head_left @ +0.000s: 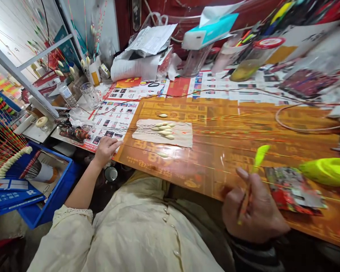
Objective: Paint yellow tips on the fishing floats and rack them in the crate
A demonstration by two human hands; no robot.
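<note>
My left hand (106,150) rests at the table's front edge, its fingers closed on the thin dark stem of a fishing float. That float's pale body (162,155) lies over the orange table top, its thin coloured tip running right toward my other hand. My right hand (255,211), a little blurred, grips a paintbrush (259,158) with bright yellow bristles pointing up. Several more pale floats (166,130) lie together on a beige cloth (184,138), and one float (163,115) lies behind it. Near my right hand are a paint-smeared card (296,190) and a bright yellow paint container (328,172).
Along the back stand a tissue box (211,32), papers (147,45) and a tilted-looking jar (256,58). A cable (289,126) loops at the right. At the left are a glass mug (90,94), a bottle (65,92) and a blue crate (59,185) with floats.
</note>
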